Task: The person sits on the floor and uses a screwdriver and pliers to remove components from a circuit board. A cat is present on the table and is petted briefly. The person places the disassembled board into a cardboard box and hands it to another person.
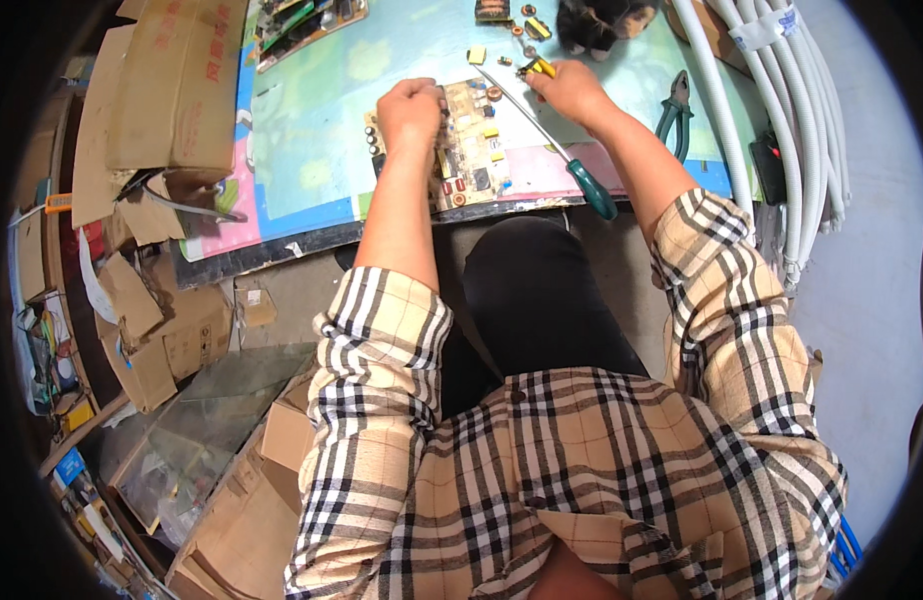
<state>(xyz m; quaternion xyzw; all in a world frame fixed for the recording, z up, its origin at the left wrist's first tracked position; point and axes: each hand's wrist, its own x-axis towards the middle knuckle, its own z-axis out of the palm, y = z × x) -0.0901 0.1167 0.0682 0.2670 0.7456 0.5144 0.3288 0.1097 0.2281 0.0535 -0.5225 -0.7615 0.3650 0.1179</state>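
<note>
On the table lies a tan circuit board (472,135) crowded with small parts. My left hand (412,112) is over its upper left part, fingers curled down onto it; the fingertips are partly hidden. Right of the board, my right hand (574,93) pinches a small yellow-and-black transformer (539,68) just above the tabletop. A screwdriver (591,188) with a dark green handle lies slanting between that hand and the board, its shaft pointing up and left. Loose components lie beyond, among them a yellow block (477,56) and a second yellow-and-black transformer (537,28).
Green-handled pliers (675,115) lie right of my right forearm. A dark-furred cat (607,22) is at the far side. White corrugated tubes (804,110) bound the table's right. More circuit boards (307,25) lie far left, beside a cardboard box (177,85).
</note>
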